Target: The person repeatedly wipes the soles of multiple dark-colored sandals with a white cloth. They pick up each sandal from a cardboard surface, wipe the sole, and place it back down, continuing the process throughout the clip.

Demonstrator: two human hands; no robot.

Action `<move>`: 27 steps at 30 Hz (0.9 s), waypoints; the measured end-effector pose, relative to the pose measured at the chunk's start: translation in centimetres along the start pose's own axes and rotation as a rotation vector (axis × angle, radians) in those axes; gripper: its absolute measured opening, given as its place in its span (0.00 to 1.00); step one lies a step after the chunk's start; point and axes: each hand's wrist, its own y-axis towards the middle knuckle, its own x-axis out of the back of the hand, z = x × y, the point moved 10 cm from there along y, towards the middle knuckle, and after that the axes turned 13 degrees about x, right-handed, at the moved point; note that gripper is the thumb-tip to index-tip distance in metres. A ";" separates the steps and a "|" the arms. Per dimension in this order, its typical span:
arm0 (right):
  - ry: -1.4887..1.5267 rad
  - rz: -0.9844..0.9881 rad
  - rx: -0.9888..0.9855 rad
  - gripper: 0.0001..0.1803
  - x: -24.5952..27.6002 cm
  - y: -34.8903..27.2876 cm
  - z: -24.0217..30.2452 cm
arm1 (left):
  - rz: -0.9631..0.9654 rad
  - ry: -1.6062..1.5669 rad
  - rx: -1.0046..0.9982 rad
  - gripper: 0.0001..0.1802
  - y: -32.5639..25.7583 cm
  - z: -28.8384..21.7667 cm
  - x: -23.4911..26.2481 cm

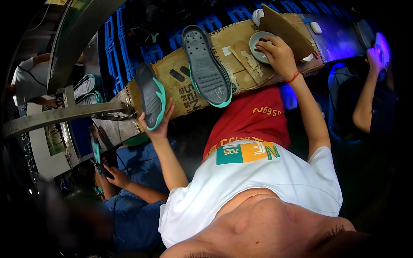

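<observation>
My left hand [160, 128] grips a shoe sole [148, 92], grey with a teal edge, by its near end. The thumb is at one side of it and the fingers at the other, and the sole is tilted on its side. To its right, a second grey and teal sole [206, 64] lies on the cardboard with its inner face up. My right hand [279, 56], with a red cord at the wrist, dips its fingertips into a small white bowl [253, 42]. Its fingers are bent together over something dark, which I cannot make out.
Cardboard [176, 101] covers the bench; an upright flap [287, 32] stands behind the bowl. A piece crusted with pale residue [251, 64] lies beside it. Blue crates [116, 51] line the far side. A metal bar [69, 117] crosses at left. Co-workers sit at both sides, their hands [117, 177] busy.
</observation>
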 end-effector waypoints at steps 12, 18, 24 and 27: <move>-0.063 0.146 0.040 0.07 -2.8 -0.2 -1.5 | 0.046 0.470 -0.162 0.43 2.2 2.7 -8.6; 0.060 0.194 -0.039 0.08 -3.1 -0.9 -2.7 | 0.066 0.914 -0.212 0.44 5.2 4.8 -12.2; 0.524 0.217 -0.497 0.12 -1.5 -2.5 -5.4 | 0.191 1.053 -0.227 0.46 6.7 7.4 -15.8; 0.831 0.085 -0.521 0.11 0.6 -1.6 -2.4 | 0.187 1.022 -0.303 0.45 6.2 7.8 -17.7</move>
